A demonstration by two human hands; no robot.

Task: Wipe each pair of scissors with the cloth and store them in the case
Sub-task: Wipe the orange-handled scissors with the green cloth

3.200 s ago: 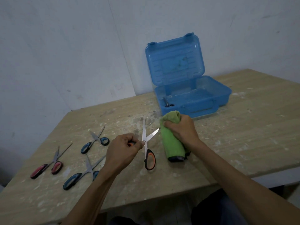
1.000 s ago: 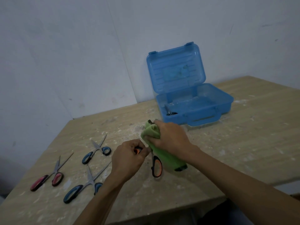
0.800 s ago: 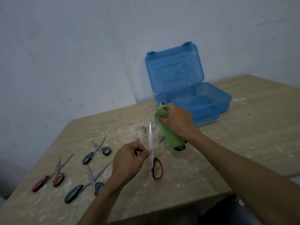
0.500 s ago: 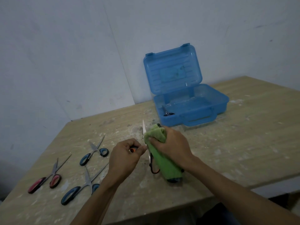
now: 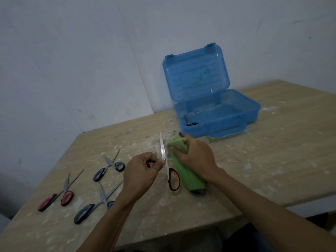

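Head view | left hand (image 5: 141,171) is gripping one handle of orange scissors (image 5: 166,164), spread open in front of case (image 5: 214,113) | right hand (image 5: 196,157) is squeezing cloth (image 5: 190,177) beside their blade | spare scissors (image 5: 99,175) lying left of case

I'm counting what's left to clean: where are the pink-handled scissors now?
In the head view, the pink-handled scissors lie by the left edge of the table, just left of the nearer blue-handled scissors.

Workshop: dusty wood bench (image 5: 272,160), bare wall (image 5: 72,60)
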